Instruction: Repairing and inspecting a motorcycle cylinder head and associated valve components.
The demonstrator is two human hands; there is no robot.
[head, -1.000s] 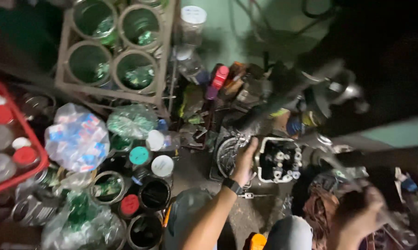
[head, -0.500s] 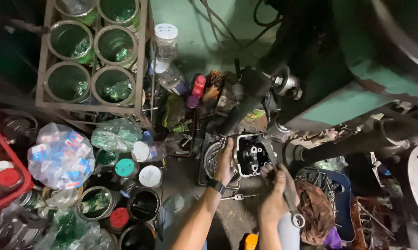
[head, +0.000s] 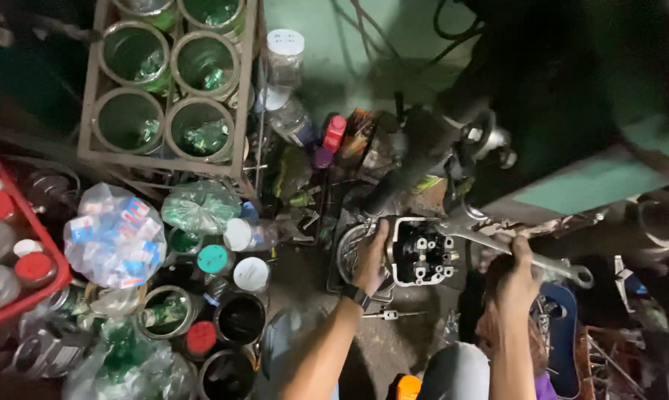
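Four green cans point(head: 168, 89) in the rack point(head: 90, 104) hold crumpled plastic

A clear bag of blue-and-red sachets point(head: 114, 235) is seen at left; an orange-black carton point(head: 357, 135) is propped near centre.

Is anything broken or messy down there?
Nothing looks broken. The left hand steadies a metal engine part, and the right hand holds a long wrench on it. The floor is crowded with cans, jars and bags, and looks grimy.
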